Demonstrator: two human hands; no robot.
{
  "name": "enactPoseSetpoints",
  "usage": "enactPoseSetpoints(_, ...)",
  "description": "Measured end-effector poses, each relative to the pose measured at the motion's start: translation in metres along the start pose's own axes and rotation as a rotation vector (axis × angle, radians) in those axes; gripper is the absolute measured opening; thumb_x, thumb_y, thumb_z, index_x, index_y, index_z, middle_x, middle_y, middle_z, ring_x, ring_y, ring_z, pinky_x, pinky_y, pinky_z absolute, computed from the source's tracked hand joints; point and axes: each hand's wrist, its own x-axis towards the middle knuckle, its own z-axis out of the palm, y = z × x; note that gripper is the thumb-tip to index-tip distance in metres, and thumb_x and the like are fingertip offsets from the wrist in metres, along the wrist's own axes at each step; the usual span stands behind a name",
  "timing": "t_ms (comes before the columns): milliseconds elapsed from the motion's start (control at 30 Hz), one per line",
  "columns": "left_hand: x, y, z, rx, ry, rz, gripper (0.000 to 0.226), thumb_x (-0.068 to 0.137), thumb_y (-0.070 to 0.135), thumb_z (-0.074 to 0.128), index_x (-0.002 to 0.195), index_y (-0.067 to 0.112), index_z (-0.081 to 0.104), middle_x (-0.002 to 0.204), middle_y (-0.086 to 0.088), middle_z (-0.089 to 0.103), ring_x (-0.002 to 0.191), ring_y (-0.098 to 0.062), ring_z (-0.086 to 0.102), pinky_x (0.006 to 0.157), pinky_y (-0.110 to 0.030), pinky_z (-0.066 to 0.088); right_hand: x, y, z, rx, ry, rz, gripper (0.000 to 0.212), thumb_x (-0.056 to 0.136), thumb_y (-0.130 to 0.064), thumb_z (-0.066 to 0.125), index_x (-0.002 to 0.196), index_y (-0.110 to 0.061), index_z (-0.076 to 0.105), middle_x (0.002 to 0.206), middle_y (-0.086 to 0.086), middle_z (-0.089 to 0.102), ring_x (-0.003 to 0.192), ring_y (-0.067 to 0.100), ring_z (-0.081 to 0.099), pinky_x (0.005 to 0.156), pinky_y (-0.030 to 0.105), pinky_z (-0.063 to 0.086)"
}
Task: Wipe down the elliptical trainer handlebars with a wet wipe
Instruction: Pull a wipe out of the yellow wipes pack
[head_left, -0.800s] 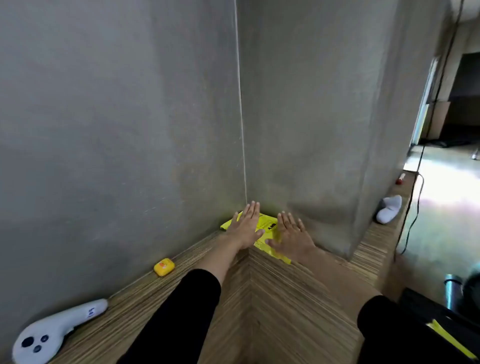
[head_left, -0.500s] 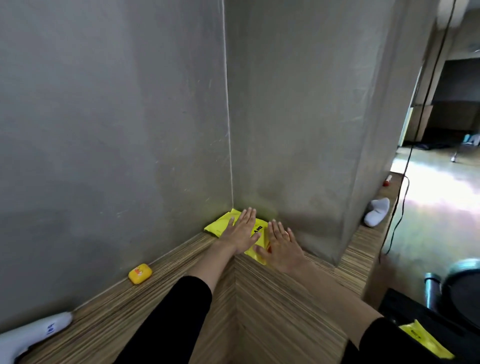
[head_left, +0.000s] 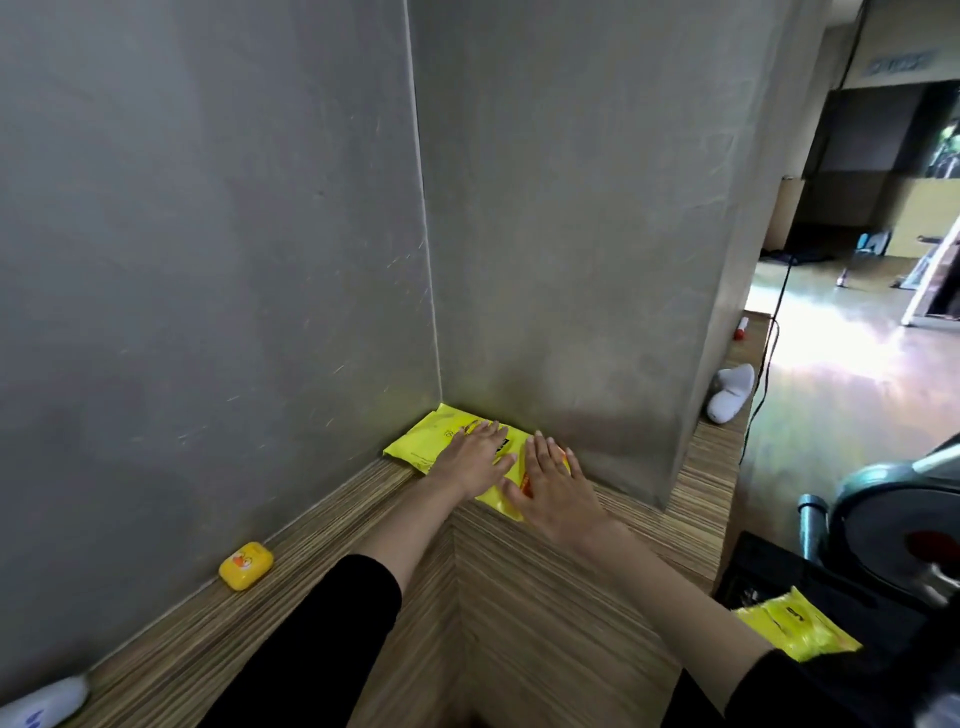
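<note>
Two black sleeves (head_left: 311, 649) come in from the bottom edge, forearms bare past them. A white controller (head_left: 41, 701) lies at the bottom left, cut off by the frame. At lower right a second yellow pack (head_left: 795, 626) sits on something dark beside the right arm. A small yellow case (head_left: 245, 565) lies on the wood-grain tabletop (head_left: 519, 597), against the left wall (head_left: 208, 260).

Farther in, the yellow wet-wipe pack (head_left: 436, 434) lies flat on the tabletop in the corner where the two grey walls meet. The left hand (head_left: 470, 457) is palm down on it with fingers straight. The right hand (head_left: 550, 478) is flat too, fingers extended, over the pack's right part (neither hand curls round anything).

At the right edge is part of the grey trainer (head_left: 904, 525), a round housing with a red mark, blurred. Beyond it a white slipper (head_left: 730, 392) rests on the far end of the tabletop, with a black cable (head_left: 763, 364) hanging beside it. Past that is a glossy floor (head_left: 841, 364).
</note>
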Motion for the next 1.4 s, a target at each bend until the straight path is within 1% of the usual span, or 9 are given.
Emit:
enactPoseSetpoints(67,0.002,-0.002,0.003,0.027,0.008,0.03,0.054,0.103,0.037,0.034,0.151,0.013,0.026,0.159,-0.007,0.019,0.147,-0.021,0.014,0.118,-0.038,0.008,0.001,-0.001,0.004,-0.007,-0.005,0.002,0.137,0.041,-0.07,-0.05,0.151,-0.003,-0.003,0.16,0.014,-0.005,0.148,0.024,-0.004,0.118,0.039,-0.003)
enactPoseSetpoints(400,0.014,-0.013,0.013,-0.098,0.078,0.102,0.045,0.104,0.032,0.034,0.147,0.019,0.038,0.157,-0.007,0.027,0.146,-0.019,0.019,0.116,-0.037,0.01,-0.005,-0.019,0.003,0.01,0.052,0.086,0.106,0.061,-0.048,-0.024,0.15,0.0,0.008,0.159,0.018,0.002,0.147,0.028,0.001,0.117,0.04,-0.003)
enactPoseSetpoints(567,0.016,-0.018,0.014,-0.243,0.115,0.121,0.04,0.104,0.028,0.037,0.138,0.013,0.051,0.154,-0.012,0.032,0.144,-0.019,0.024,0.114,-0.033,0.01,0.007,-0.032,0.007,-0.061,0.115,0.19,0.078,0.082,-0.039,0.01,0.122,0.006,0.061,0.13,0.022,0.057,0.126,0.029,0.051,0.102,0.046,0.042)
enactPoseSetpoints(700,0.016,-0.023,0.015,-0.349,0.158,0.133,0.036,0.103,0.026,0.041,0.118,0.003,0.065,0.146,-0.017,0.044,0.139,-0.022,0.036,0.113,-0.032,0.023,0.009,-0.042,0.01,0.024,0.066,0.186,0.104,0.061,-0.042,-0.028,0.152,-0.004,0.005,0.16,0.014,0.004,0.148,0.024,0.0,0.118,0.039,-0.004)
enactPoseSetpoints(800,0.014,-0.025,0.013,-0.428,0.212,0.121,0.036,0.102,0.027,0.043,0.115,0.003,0.067,0.139,-0.013,0.053,0.133,-0.022,0.045,0.107,-0.032,0.034,0.011,-0.047,0.011,-0.018,0.064,0.205,0.105,0.06,-0.043,-0.029,0.152,-0.005,0.004,0.16,0.013,0.002,0.148,0.023,-0.002,0.117,0.037,-0.006)
enactPoseSetpoints(933,0.012,-0.03,0.006,-0.552,0.264,0.057,0.037,0.101,0.033,0.044,0.11,0.008,0.069,0.113,-0.01,0.069,0.106,-0.026,0.061,0.079,-0.033,0.045,0.012,-0.047,0.018,0.05,0.12,0.22,0.089,0.08,-0.045,-0.007,0.144,0.003,0.032,0.152,0.02,0.027,0.142,0.032,0.026,0.116,0.046,0.015)
enactPoseSetpoints(1067,0.009,-0.036,-0.004,-0.656,0.296,0.031,0.038,0.101,0.027,0.044,0.082,0.0,0.064,0.072,-0.017,0.06,0.074,-0.023,0.054,0.054,-0.026,0.027,0.015,-0.044,0.025,0.027,0.069,0.218,0.06,0.086,-0.036,0.029,0.109,0.002,0.07,0.115,0.017,0.067,0.106,0.027,0.066,0.085,0.047,0.053)
enactPoseSetpoints(1267,0.016,-0.056,-0.006,-0.726,0.357,-0.048,0.042,0.102,0.029,0.043,0.067,0.006,0.046,0.053,0.0,0.031,0.055,-0.017,0.03,0.05,-0.03,0.018,0.01,-0.043,0.02,0.015,0.066,0.198,0.114,0.066,-0.056,-0.045,0.151,-0.002,0.01,0.158,0.015,0.007,0.147,0.027,0.005,0.118,0.04,-0.001)
enactPoseSetpoints(1400,0.019,-0.067,-0.008,-0.767,0.397,-0.079,0.046,0.102,0.029,0.043,0.059,0.016,0.036,0.053,0.002,0.029,0.053,-0.015,0.028,0.049,-0.03,0.016,0.009,-0.042,0.021,-0.04,0.081,0.206,0.113,0.062,-0.055,-0.045,0.151,-0.004,0.001,0.16,0.013,-0.001,0.148,0.024,-0.003,0.117,0.038,-0.006)
